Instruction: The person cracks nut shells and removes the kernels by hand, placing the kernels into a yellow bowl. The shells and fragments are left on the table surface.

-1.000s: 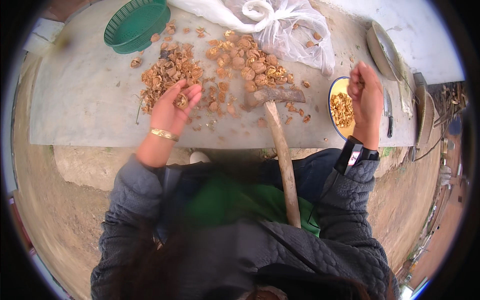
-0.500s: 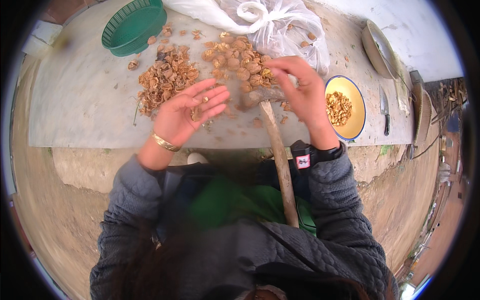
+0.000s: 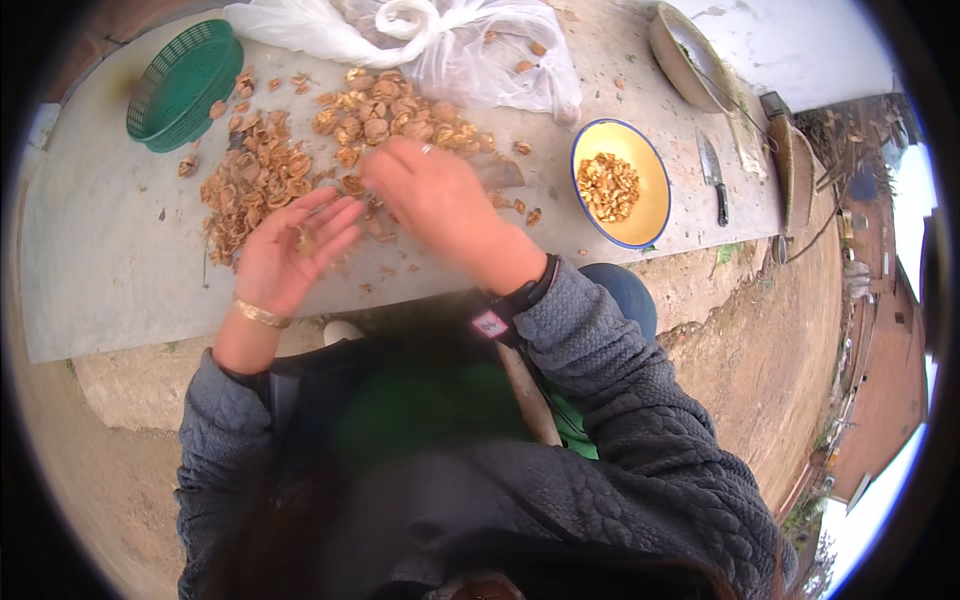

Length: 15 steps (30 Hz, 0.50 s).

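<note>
My left hand point(image 3: 295, 245) is palm up and loosely cupped, with small pale walnut bits point(image 3: 305, 236) on it. Just right of it, my right hand point(image 3: 430, 195) is blurred, its fingers bent together and their tips hidden. Whole walnuts point(image 3: 390, 108) are heaped beyond the right hand. Left of them lies a pile of broken walnut shells point(image 3: 255, 175), beside my left fingers. A hammer's wooden handle point(image 3: 528, 395) leans toward my lap; my right hand and wrist cover part of it. The hammer head point(image 3: 500, 174) shows beyond the right hand.
At the right stands a yellow bowl point(image 3: 655, 180) of walnut kernels point(image 3: 608, 187), with a knife point(image 3: 713, 178) beside it. A green basket point(image 3: 185, 90) sits far left. A clear plastic bag point(image 3: 490, 60) lies at the back, a round basin point(image 3: 685, 60) back right.
My right hand has swung left across the hammer, close to my left hand. The left hand stays palm up. The view has turned, so the table's things sit further left.
</note>
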Each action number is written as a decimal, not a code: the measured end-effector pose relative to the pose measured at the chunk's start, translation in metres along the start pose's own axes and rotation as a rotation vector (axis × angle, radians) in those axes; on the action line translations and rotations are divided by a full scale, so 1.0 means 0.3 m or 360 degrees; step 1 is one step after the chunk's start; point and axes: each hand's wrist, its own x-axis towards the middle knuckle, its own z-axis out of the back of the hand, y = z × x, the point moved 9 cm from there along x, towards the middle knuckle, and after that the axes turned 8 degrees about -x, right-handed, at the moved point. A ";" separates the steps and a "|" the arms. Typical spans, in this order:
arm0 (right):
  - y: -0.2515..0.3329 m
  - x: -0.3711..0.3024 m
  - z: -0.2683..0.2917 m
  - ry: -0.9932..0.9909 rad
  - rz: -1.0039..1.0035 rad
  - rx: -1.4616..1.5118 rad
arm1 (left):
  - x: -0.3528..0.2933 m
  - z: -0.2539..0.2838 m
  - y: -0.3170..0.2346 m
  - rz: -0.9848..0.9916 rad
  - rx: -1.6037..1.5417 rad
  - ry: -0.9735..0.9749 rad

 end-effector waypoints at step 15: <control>-0.386 -0.099 0.279 -0.0126 -0.0935 0.0230 | -0.033 -0.136 -0.017 -0.0297 0.0418 0.0297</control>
